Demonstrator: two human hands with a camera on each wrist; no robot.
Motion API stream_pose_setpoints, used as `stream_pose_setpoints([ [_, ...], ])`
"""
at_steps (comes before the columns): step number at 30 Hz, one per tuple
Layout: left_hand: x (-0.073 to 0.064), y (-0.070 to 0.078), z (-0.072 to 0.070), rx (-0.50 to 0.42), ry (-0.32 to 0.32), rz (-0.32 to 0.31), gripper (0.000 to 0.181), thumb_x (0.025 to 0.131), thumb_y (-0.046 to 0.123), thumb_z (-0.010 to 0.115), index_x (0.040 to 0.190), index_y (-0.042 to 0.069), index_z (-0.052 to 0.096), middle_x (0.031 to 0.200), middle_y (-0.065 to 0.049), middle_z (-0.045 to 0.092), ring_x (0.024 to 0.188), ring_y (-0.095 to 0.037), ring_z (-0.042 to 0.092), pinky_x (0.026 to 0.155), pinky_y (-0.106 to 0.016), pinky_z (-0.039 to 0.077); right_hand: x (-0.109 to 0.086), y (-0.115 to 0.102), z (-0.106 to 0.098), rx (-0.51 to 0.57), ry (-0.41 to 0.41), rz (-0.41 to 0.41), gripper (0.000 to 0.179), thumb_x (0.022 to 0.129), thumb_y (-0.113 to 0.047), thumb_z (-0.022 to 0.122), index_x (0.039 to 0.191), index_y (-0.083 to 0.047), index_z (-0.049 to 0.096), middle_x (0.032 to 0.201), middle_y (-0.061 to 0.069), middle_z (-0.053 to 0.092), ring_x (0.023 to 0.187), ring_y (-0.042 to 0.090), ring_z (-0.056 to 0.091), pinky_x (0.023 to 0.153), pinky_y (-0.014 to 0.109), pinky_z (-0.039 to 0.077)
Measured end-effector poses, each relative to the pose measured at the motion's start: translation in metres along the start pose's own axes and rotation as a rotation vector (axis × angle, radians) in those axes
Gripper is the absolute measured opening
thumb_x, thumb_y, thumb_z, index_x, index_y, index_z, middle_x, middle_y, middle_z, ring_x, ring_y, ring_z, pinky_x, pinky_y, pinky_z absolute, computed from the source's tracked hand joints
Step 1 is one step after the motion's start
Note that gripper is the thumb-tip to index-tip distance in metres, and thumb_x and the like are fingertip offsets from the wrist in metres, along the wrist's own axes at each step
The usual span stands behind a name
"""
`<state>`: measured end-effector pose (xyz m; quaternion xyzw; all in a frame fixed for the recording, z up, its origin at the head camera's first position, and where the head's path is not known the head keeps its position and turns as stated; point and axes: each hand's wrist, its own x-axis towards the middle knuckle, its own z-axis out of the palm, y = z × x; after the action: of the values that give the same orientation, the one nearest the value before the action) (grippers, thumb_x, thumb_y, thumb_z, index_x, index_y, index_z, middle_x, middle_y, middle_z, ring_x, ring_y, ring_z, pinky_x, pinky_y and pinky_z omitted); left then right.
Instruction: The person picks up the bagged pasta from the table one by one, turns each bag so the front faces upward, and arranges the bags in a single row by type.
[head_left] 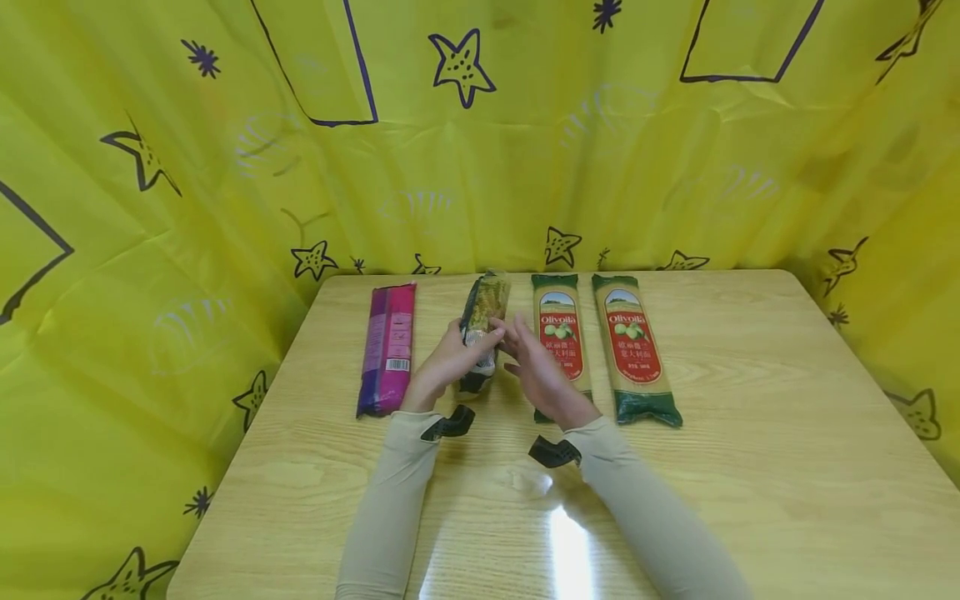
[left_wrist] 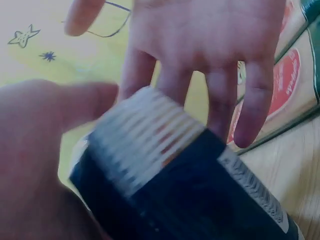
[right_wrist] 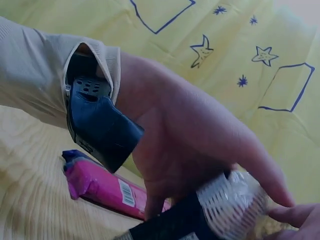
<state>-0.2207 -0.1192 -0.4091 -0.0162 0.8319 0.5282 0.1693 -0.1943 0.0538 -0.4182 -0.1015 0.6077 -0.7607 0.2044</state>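
A dark packet (head_left: 486,302) with a see-through section, white stripes and a barcode is tilted up between the hands in the head view. My left hand (head_left: 441,367) grips it from the left, thumb along its near side. On the other side my right hand (head_left: 546,377) has its fingers fairly straight, close against the packet; the left wrist view shows these fingers (left_wrist: 220,95) extended behind it. Whether they bear any of its weight I cannot tell. Part of the packet is covered by the hands.
On the table (head_left: 765,433), a pink and purple packet (head_left: 387,350) lies left of the hands. Two green-ended Olivoila pasta packets lie to the right: the nearer one (head_left: 557,308) partly under the right forearm's reach, the other (head_left: 636,342) beyond it. A yellow curtain (head_left: 495,183) hangs behind.
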Motion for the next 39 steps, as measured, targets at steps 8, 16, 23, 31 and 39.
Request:
stream_pose_setpoints([
  [8,0.003,-0.005,-0.014,-0.021,0.021,0.048,0.073,0.096,0.048,0.062,0.153,0.006,0.043,0.15,-0.019,0.054,0.142,-0.038,0.05,0.118,-0.058,0.041,0.006,0.005,-0.007,0.091,-0.025,0.019,0.075,0.109,-0.058,0.016,0.165,-0.008,0.019,0.176,0.01,0.007,0.163,0.038,0.003,0.132,0.058,0.002],
  [16,0.004,-0.013,-0.032,-0.061,0.023,-0.044,0.089,0.095,0.045,0.06,0.165,0.01,0.018,0.169,-0.018,0.029,0.157,-0.038,0.027,0.128,-0.059,0.025,0.009,0.008,-0.016,0.193,0.025,0.031,0.074,0.111,-0.053,0.017,0.164,0.0,0.016,0.171,0.022,0.018,0.16,0.043,0.011,0.133,0.054,0.007],
  [23,0.007,-0.019,-0.043,-0.147,0.043,-0.063,0.09,0.094,0.035,0.061,0.167,0.017,0.012,0.166,-0.02,0.03,0.149,-0.036,0.038,0.122,-0.059,0.037,0.008,0.008,-0.021,0.267,0.085,0.041,0.071,0.112,-0.049,0.02,0.163,0.0,0.016,0.171,0.026,0.014,0.16,0.042,0.013,0.134,0.05,0.011],
  [31,0.009,-0.029,-0.053,-0.284,0.074,-0.074,0.088,0.092,0.024,0.056,0.167,0.014,0.01,0.159,-0.022,0.034,0.129,-0.03,0.045,0.108,-0.052,0.045,0.009,0.013,-0.023,0.296,0.144,0.094,0.071,0.113,-0.048,0.021,0.164,0.0,0.013,0.171,0.024,0.019,0.16,0.042,0.017,0.133,0.05,0.015],
  [39,0.015,-0.038,-0.055,-0.394,0.083,-0.092,0.081,0.097,0.027,0.065,0.162,0.011,0.02,0.137,-0.016,0.052,0.109,-0.02,0.057,0.084,-0.027,0.056,0.013,0.019,-0.024,0.296,0.176,0.132,0.072,0.112,-0.047,0.025,0.164,0.001,0.013,0.171,0.024,0.018,0.159,0.043,0.017,0.133,0.051,0.015],
])
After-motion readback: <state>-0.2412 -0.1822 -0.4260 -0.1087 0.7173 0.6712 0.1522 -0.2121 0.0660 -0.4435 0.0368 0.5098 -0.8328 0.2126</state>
